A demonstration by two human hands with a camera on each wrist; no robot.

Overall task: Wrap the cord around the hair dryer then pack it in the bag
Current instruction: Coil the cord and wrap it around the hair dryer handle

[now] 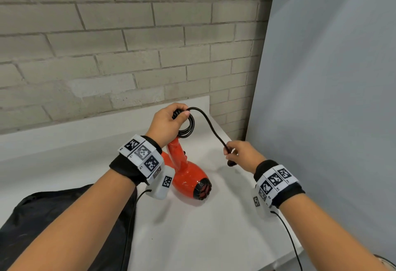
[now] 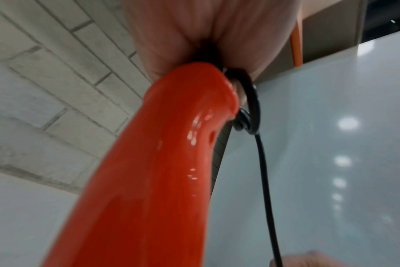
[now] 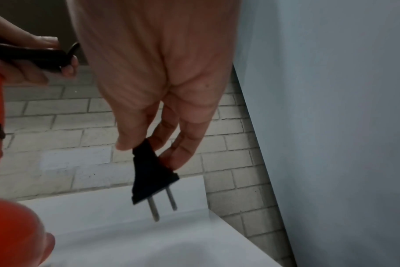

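Two forearms wearing black wristbands with coded tags reach over a white surface [image 1: 192,228], the black bag [image 1: 64,217] lying at 8 o'clock beneath the left arm. The left hand [image 1: 166,124] has its grip clenched around the coiled loops of black cord [image 1: 209,121] at the top of the red hair dryer's [image 1: 188,176] handle; the dryer stands at centre with its body resting on the surface and its grilled end facing 5 o'clock. From the coil, the loose cord arcs toward 3 o'clock and down to the right hand [image 1: 241,155], whose grip pinches the end. Only the right wrist camera shows what that end is: a black two-pin plug [image 3: 152,175] held between thumb and fingertips, pins pointing down. The left wrist camera alone shows the glossy handle close up, cord loops [image 2: 251,108] pressed against its tip under the palm.
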